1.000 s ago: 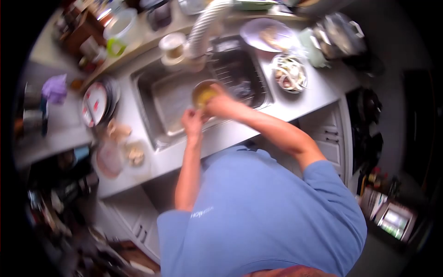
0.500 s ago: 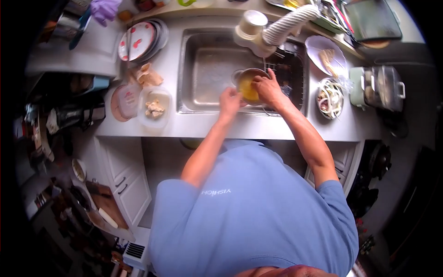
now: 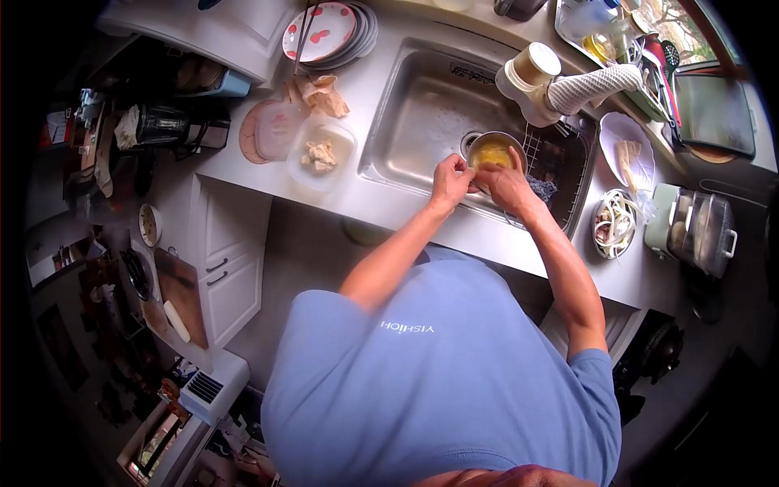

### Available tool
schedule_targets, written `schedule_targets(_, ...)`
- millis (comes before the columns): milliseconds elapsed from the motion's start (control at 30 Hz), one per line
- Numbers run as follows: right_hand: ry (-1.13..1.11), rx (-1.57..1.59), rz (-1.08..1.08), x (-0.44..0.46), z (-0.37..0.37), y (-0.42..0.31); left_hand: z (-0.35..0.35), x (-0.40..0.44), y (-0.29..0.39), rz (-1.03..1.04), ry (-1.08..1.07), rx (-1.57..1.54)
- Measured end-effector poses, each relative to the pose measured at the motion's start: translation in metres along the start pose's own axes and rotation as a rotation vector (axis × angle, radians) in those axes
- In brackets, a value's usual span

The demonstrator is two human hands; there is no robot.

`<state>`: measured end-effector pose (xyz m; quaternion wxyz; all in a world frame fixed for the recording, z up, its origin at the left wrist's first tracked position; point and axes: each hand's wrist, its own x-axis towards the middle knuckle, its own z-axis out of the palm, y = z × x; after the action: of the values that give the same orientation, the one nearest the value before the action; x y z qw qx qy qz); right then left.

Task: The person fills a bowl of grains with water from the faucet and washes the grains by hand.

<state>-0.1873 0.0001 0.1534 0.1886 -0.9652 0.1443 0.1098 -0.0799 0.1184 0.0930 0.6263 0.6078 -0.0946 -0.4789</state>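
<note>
A round metal bowl (image 3: 497, 134) with yellow contents (image 3: 489, 152) is at the right part of the sink, close to its front edge. At the bowl's near left rim, my left hand (image 3: 451, 182) is closed, thumb and fingertips pinched together. My right hand (image 3: 508, 187) reaches over the near right side of the bowl. Its fingers are bent toward my left fingertips and its thumb points up along the bowl's right side. The hands nearly meet, and whatever is between their fingertips is too small to make out. What supports the bowl is hidden.
A white faucet fixture (image 3: 535, 81) overhangs the sink (image 3: 418, 97). Left stand stacked plates (image 3: 324, 32) and a plastic container (image 3: 323, 174) of pale food. On the right are a basket of white strips (image 3: 614, 225), a lilac plate (image 3: 641, 162) and a green-and-clear appliance (image 3: 698, 231).
The head view has turned, so the counter now slants and the sink sits further right. My right fingers have shifted from over the bowl's middle to its near side, closer to my left fingertips.
</note>
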Motion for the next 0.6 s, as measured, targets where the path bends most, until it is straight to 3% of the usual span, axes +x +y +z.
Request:
schedule_targets(33,-0.137,0.015,0.031,-0.005,-0.005,-0.002,-0.001,0.002,-0.001,0.0,0.001,0.003)
schedule_targets(100,-0.033,-0.184,-0.007,-0.005,0.019,0.03,-0.002,0.004,-0.005,-0.009,0.012,-0.017)
schedule_targets(233,0.217,-0.17,0.011,0.012,0.02,0.03,0.007,0.002,-0.002,-0.043,0.005,-0.049)
schedule_targets(367,0.13,-0.051,-0.067,-0.003,0.018,0.025,0.006,0.006,-0.003,-0.036,0.01,-0.041)
schedule_targets(600,0.349,0.007,0.208,-0.019,-0.003,0.03,0.006,0.006,-0.004,-0.041,-0.002,0.008)
